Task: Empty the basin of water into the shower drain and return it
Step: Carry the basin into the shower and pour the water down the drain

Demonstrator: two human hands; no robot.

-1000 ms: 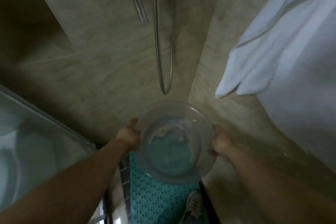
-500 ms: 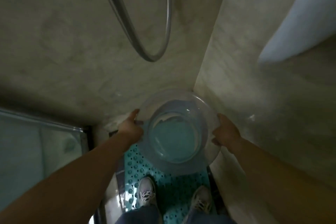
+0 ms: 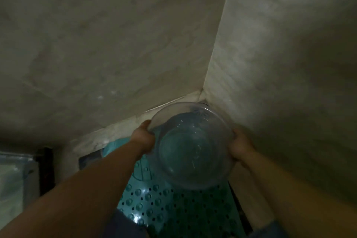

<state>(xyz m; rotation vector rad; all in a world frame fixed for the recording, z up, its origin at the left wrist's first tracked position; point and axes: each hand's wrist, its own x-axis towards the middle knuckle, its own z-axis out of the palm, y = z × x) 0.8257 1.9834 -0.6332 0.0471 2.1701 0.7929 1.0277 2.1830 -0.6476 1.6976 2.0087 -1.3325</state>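
Note:
I hold a clear plastic basin [image 3: 191,145] with water in it, low over the shower floor near the far right corner. My left hand [image 3: 144,137] grips its left rim. My right hand [image 3: 239,146] grips the right rim. The basin looks roughly level, its far edge close to where the two tiled walls meet. Below it lies a teal perforated shower mat [image 3: 173,210]. No drain shows in this view.
Beige tiled walls [image 3: 116,44] close in ahead and on the right [image 3: 289,63]. A glass panel with a dark frame [image 3: 44,168] stands at the lower left. A pale floor strip [image 3: 108,133] runs along the back wall.
The view has dropped lower and closer to the floor corner. The hose loop, the white towel and my shoes have left the frame. The basin has moved toward the corner, still held by both hands.

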